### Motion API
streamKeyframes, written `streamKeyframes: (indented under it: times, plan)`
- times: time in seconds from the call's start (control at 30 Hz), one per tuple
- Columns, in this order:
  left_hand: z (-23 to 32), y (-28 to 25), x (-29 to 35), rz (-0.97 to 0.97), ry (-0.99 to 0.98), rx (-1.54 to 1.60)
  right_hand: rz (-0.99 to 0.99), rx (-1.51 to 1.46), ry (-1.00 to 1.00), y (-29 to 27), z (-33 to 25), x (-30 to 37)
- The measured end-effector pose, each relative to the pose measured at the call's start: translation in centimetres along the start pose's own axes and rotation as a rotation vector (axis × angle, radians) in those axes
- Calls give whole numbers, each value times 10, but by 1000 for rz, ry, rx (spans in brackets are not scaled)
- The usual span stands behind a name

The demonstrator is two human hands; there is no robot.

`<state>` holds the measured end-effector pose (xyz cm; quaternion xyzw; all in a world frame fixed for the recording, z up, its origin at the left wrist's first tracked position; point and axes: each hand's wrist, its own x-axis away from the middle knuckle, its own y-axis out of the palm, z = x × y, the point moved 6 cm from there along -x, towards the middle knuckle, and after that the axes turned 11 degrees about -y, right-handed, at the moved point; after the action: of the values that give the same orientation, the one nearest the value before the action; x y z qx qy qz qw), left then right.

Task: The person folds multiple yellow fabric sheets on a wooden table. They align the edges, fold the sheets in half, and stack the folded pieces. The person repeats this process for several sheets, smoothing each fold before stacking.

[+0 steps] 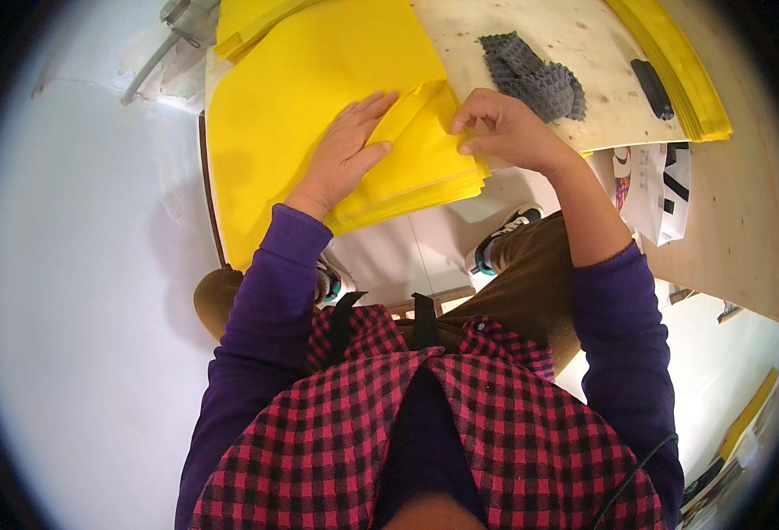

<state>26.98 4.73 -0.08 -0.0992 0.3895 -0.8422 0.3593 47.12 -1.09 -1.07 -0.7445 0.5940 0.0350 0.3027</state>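
Note:
A stack of yellow cloth-like sheets (pixel 275 115) lies at the table's near edge, its layered edges showing at the front. The top piece is folded over, making a raised yellow flap (pixel 416 132) between my hands. My left hand (pixel 344 152) rests flat on the yellow material, fingers stretched and thumb apart, beside the flap's left side. At the flap's right edge, my right hand (pixel 504 131) has its fingers curled, index and thumb close together in a pinch on the yellow sheet. How much cloth is between those fingertips is hard to see.
Crumpled dark grey textured cloth (pixel 535 78) lies on the plywood table (pixel 584 35), beyond my right hand. Farther right are a small black object (pixel 653 90) and another yellow stack (pixel 685 71). A white printed bag (pixel 650 190) hangs below the table edge.

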Motion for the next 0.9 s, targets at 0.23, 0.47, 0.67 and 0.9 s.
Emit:
streamKeyframes:
  times: [0.23,0.47,0.67,0.9]
  plan:
    - [-1,1,-1,-12,29,-15,30,-18,66,5,11,-3]
    - [4,1,-1,-66,61,-98,56,8,-25,3,-8,-17]
    - [6,0,-1,-80,55,-60,80,66,-59,-1,-19,-26]
    - [6,1,-2,-78,53,-74,73,88,-62,-3,-17,-27]
